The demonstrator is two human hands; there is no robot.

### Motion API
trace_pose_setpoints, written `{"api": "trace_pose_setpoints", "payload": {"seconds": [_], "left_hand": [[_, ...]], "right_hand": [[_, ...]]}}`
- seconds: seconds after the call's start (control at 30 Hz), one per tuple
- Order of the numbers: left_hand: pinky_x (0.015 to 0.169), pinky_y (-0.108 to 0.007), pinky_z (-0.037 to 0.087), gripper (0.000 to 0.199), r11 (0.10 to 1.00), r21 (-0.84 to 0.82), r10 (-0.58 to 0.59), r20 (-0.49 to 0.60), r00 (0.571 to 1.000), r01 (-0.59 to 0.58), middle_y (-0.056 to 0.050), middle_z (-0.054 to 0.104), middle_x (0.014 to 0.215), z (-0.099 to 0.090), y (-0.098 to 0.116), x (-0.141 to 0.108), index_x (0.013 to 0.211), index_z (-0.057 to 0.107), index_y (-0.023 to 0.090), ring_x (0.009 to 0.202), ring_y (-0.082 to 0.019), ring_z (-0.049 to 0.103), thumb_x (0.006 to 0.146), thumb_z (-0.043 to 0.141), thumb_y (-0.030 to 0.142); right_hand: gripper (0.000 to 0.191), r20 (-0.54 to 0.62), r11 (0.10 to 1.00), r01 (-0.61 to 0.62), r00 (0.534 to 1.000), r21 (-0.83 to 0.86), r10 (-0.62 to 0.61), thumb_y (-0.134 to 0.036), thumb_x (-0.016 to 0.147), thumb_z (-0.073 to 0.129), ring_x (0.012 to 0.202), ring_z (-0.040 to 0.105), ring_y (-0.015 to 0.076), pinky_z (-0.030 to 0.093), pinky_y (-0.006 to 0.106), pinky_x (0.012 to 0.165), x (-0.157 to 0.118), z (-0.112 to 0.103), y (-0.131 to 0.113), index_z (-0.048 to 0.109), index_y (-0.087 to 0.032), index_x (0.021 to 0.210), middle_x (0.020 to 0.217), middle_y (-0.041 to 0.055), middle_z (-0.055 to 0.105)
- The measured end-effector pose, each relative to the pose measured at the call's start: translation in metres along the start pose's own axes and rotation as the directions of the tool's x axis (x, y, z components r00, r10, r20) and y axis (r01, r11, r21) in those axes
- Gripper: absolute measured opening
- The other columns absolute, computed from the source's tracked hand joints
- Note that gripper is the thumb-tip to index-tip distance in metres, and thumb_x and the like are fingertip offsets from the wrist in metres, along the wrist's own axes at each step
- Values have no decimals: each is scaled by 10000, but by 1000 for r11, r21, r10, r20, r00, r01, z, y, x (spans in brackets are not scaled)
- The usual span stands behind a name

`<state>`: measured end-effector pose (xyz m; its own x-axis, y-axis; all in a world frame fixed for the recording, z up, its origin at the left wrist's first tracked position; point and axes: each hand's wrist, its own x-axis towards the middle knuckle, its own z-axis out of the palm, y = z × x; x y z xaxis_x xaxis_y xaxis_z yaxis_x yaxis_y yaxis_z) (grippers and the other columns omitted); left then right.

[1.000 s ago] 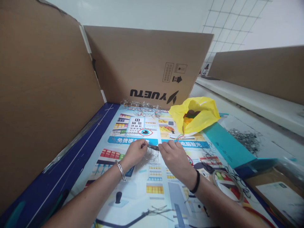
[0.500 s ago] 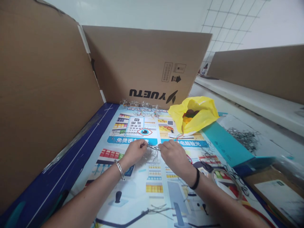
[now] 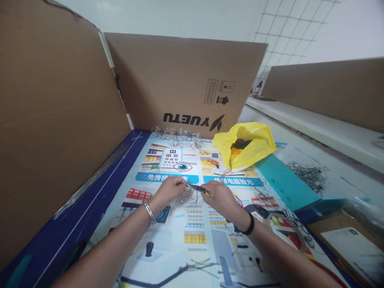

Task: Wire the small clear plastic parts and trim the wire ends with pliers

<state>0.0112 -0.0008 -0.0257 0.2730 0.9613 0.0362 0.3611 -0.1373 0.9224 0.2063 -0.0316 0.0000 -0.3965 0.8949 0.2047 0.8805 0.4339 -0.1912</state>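
Note:
My right hand (image 3: 222, 198) is closed round a pair of pliers (image 3: 196, 187) with dark jaws and a bit of yellow handle showing. The jaws point left, to the fingertips of my left hand (image 3: 171, 190). That hand is closed in a pinch on thin wire, mostly hidden by the fingers. Loose thin silvery wire (image 3: 189, 200) hangs in curls below the pliers, between the hands. Whether the jaws grip the wire I cannot tell. Both hands are over the middle of the printed poster (image 3: 195, 218).
A yellow bag (image 3: 258, 154) stands open at the back right, beside a teal box flap (image 3: 288, 184) and a heap of dark wire bits (image 3: 309, 176). A tape roll (image 3: 301, 240) lies right. Cut wires (image 3: 199, 266) lie in front. Cardboard walls (image 3: 186, 80) rise behind and left.
The pliers now show clearly between my hands, with dark jaws at the left fingertips and yellow handle at the right hand. The right hand has turned slightly; the left has barely moved.

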Motion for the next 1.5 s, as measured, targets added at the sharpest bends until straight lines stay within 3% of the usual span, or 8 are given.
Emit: {"api": "trace_pose_setpoints", "payload": {"seconds": [0.2,0.33,0.5,0.77,1.5], "left_hand": [[486,-206,270,109,1000,14,-13,51,999,12,51,412,503,-3,1,0,572,478,167,490,-91,371,660,440,219],[497,-211,280,119,997,72,1,72,997,-6,48,424,490,-5,6,-1,537,471,169,494,-95,380,645,426,191],[511,-211,305,124,987,160,-2,62,998,-8,35,463,517,-6,11,-1,563,518,164,520,-106,411,647,429,183],[555,-215,334,143,975,222,16,91,996,-35,35,485,537,-7,12,-1,578,534,162,556,-113,438,650,410,162],[580,-226,348,197,930,363,20,118,993,-62,8,588,622,-8,11,-1,619,587,162,622,-134,510,660,394,147]], "right_hand": [[146,5,991,38,999,125,-39,-150,773,480,692,523,122,319,200,580,2,4,5,614,-198,740,671,-12,579],[136,-21,984,116,993,132,-114,-160,766,517,745,520,137,350,221,653,3,4,10,630,-196,832,727,2,601],[157,-76,977,211,974,-23,-213,-191,783,541,850,497,168,337,279,760,2,2,10,629,-190,913,824,36,618],[170,-125,917,283,937,-282,-327,-146,820,491,818,443,196,296,322,727,-1,2,7,608,-171,940,820,58,596],[134,-124,904,278,935,-326,-332,-100,805,474,731,406,180,236,308,631,-2,10,7,572,-187,776,717,33,552]]}}
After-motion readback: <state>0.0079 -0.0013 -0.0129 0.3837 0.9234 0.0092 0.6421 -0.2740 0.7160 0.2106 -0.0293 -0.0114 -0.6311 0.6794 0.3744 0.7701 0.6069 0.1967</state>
